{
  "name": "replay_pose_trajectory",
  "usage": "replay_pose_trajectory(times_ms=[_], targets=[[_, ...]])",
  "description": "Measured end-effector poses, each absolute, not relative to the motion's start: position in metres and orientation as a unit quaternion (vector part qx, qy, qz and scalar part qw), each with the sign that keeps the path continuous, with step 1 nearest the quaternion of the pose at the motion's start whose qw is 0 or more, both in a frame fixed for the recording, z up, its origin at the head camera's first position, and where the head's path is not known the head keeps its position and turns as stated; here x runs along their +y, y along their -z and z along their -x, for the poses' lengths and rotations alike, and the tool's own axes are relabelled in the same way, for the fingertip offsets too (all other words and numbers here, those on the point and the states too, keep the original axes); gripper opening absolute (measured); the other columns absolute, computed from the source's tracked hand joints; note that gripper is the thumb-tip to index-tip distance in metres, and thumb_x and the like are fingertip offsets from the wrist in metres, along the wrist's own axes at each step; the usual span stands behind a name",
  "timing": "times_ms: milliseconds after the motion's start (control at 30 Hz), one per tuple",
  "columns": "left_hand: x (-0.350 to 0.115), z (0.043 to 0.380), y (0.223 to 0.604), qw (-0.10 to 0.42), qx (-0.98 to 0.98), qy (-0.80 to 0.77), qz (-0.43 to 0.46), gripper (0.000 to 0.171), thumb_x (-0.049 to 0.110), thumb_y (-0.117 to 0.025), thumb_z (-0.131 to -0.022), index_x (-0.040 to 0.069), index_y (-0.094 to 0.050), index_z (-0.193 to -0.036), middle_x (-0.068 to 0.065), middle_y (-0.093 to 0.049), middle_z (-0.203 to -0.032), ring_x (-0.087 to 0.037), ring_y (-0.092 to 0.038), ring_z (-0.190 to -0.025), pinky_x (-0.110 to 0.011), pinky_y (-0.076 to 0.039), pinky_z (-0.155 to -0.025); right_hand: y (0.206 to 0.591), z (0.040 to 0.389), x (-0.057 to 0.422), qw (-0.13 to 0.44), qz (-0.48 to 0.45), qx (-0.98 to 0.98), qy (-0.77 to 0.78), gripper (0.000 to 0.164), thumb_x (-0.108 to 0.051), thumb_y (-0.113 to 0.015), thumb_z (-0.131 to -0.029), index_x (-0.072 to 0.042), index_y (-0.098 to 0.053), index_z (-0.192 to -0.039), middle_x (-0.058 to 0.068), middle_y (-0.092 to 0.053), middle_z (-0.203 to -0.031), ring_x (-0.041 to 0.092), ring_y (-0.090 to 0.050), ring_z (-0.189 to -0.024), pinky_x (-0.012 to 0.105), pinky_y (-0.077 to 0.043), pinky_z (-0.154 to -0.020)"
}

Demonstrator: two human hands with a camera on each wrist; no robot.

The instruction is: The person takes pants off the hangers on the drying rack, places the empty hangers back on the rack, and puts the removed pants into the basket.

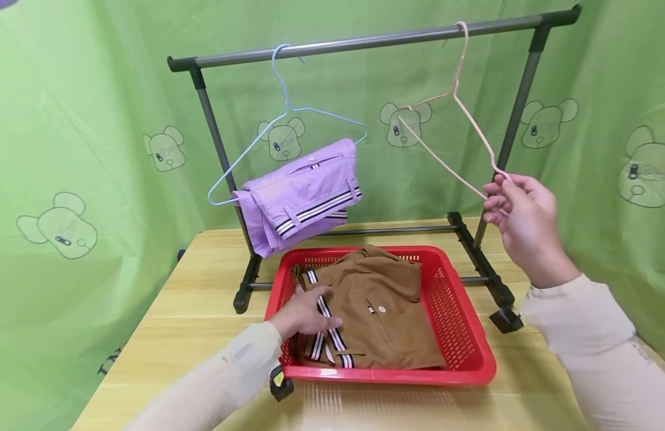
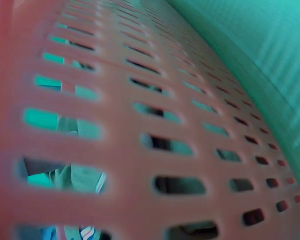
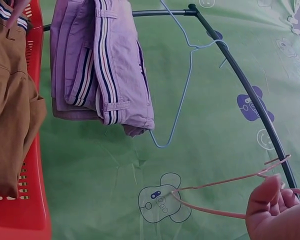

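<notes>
Brown trousers [image 1: 375,317] lie folded in red basket [image 1: 386,377]; likely light, soft, limp, hard to damage; best held by firmer striped waistband [image 1: 337,340]. Left grip [image 1: 305,311] spread, fingers and thumb over that waistband, at trousers' left side. Right grip [image 1: 526,215] pinches lower corner of pink hanger [image 1: 474,125], probably light, springy; hook [image 1: 462,25] over rail [image 1: 364,42].

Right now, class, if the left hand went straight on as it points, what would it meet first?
Most likely the brown trousers in the basket: the left hand is over their striped waistband, though whether it touches them is unclear.
</notes>
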State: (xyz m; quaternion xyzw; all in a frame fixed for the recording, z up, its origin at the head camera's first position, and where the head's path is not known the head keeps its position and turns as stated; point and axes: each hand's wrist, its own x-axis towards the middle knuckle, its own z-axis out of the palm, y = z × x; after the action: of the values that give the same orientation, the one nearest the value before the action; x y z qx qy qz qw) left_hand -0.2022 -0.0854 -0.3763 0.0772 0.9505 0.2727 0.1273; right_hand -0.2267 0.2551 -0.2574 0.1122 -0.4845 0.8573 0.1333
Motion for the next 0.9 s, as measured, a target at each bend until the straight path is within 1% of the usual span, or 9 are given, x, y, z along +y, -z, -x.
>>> replay_pose_trajectory(times_ms=[100, 167, 233, 300, 433, 533, 733, 900], targets=[[-0.087, 0.200, 0.374, 0.122, 0.949, -0.281, -0.079, 0.071, 0.037, -0.078, -0.081, 0.017, -0.047, -0.142, -0.031, -0.032, -0.147, -0.048, -0.026, -0.137, -0.056, -0.030, -0.108, 0.259, 0.225, 0.255, 0.140, -0.114, -0.489, -0.854, 0.019, -0.005, -0.051, -0.099, 0.003, -0.043, -0.115, 0.012, -0.059, -0.097, 0.016, -0.056, -0.075, 0.023, -0.051, -0.058], [-0.088, 0.199, 0.373, 0.121, 0.948, -0.283, -0.081, 0.072, 0.037, -0.077, -0.082, 0.016, -0.046, -0.143, -0.027, -0.035, -0.148, -0.046, -0.024, -0.138, -0.056, -0.028, -0.109, 0.261, 0.224, 0.254, 0.143, -0.118, -0.489, -0.852, 0.022, -0.005, -0.052, -0.099, 0.003, -0.040, -0.116, 0.011, -0.059, -0.098, 0.016, -0.057, -0.077, 0.022, -0.051, -0.058], [-0.090, 0.198, 0.372, 0.118, 0.949, -0.282, -0.084, 0.072, 0.037, -0.077, -0.082, 0.016, -0.046, -0.143, -0.022, -0.039, -0.147, -0.044, -0.022, -0.140, -0.056, -0.027, -0.110, 0.262, 0.223, 0.254, 0.148, -0.119, -0.489, -0.851, 0.023, -0.005, -0.054, -0.098, 0.003, -0.040, -0.115, 0.011, -0.060, -0.098, 0.016, -0.058, -0.079, 0.022, -0.051, -0.059], [-0.091, 0.197, 0.371, 0.114, 0.950, -0.276, -0.090, 0.072, 0.037, -0.076, -0.083, 0.014, -0.046, -0.143, -0.019, -0.043, -0.145, -0.043, -0.023, -0.140, -0.055, -0.027, -0.110, 0.264, 0.223, 0.255, 0.149, -0.119, -0.479, -0.857, 0.024, -0.004, -0.056, -0.097, 0.003, -0.041, -0.114, 0.012, -0.060, -0.098, 0.017, -0.058, -0.080, 0.023, -0.052, -0.060], [-0.095, 0.195, 0.370, 0.113, 0.953, -0.262, -0.104, 0.069, 0.038, -0.075, -0.084, 0.010, -0.048, -0.141, -0.017, -0.048, -0.142, -0.039, -0.037, -0.134, -0.052, -0.034, -0.107, 0.267, 0.222, 0.256, 0.158, -0.109, -0.472, -0.861, 0.023, -0.002, -0.060, -0.094, 0.002, -0.044, -0.110, 0.013, -0.060, -0.097, 0.018, -0.059, -0.080, 0.024, -0.053, -0.060], [-0.097, 0.192, 0.367, 0.117, 0.953, -0.259, -0.108, 0.068, 0.039, -0.075, -0.084, 0.009, -0.049, -0.139, -0.018, -0.050, -0.139, -0.037, -0.045, -0.128, -0.050, -0.038, -0.104, 0.268, 0.222, 0.258, 0.167, -0.098, -0.466, -0.863, 0.023, -0.001, -0.060, -0.094, 0.002, -0.044, -0.110, 0.013, -0.060, -0.097, 0.018, -0.058, -0.080, 0.024, -0.054, -0.059], [-0.098, 0.188, 0.357, 0.118, 0.950, -0.270, -0.104, 0.065, 0.039, -0.075, -0.084, 0.010, -0.051, -0.136, -0.016, -0.053, -0.137, -0.037, -0.048, -0.125, -0.050, -0.041, -0.102, 0.268, 0.221, 0.260, 0.186, -0.075, -0.452, -0.869, 0.024, 0.000, -0.060, -0.094, 0.002, -0.043, -0.111, 0.013, -0.059, -0.099, 0.018, -0.056, -0.082, 0.024, -0.054, -0.059], [-0.101, 0.191, 0.350, 0.113, 0.941, -0.305, -0.093, 0.058, 0.036, -0.075, -0.085, 0.011, -0.054, -0.132, -0.017, -0.061, -0.123, -0.034, -0.057, -0.113, -0.050, -0.047, -0.093, 0.270, 0.219, 0.260, 0.195, -0.066, -0.445, -0.871, 0.023, 0.000, -0.061, -0.093, 0.002, -0.044, -0.110, 0.013, -0.059, -0.100, 0.018, -0.056, -0.084, 0.024, -0.054, -0.059]])
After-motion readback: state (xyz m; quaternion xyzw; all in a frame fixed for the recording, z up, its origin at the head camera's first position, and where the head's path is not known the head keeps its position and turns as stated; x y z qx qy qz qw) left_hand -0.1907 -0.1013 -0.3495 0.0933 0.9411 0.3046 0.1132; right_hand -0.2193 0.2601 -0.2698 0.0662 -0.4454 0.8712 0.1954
